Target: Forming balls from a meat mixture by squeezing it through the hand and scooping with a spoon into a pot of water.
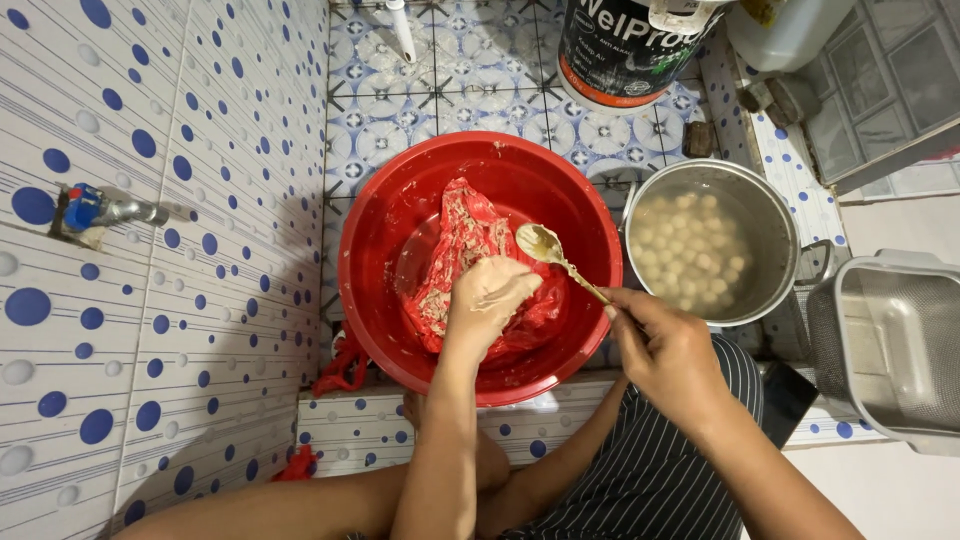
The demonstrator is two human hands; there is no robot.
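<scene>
Red mesh bag point(465, 245) lay in the red basin point(375, 230); the left hand point(487, 297) gripped it, dough-coated, while the right hand point(665, 350) held a brass spoon point(548, 250) beside it.

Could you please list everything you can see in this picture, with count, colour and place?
basin: one, red, centre of the tiled floor
plastic bag: one, red, smeared with pale paste, inside the basin
spoon: one, gold-coloured, over the basin
pot: one, steel, right of the basin, holding pale round balls in liquid
strainer basket: one, steel, far right
bucket: one, black and white, top
jug: one, whitish, top right
tap: one, blue and metal, left wall
left hand: paste-coated, closed on the plastic bag
right hand: holding the spoon handle
</scene>
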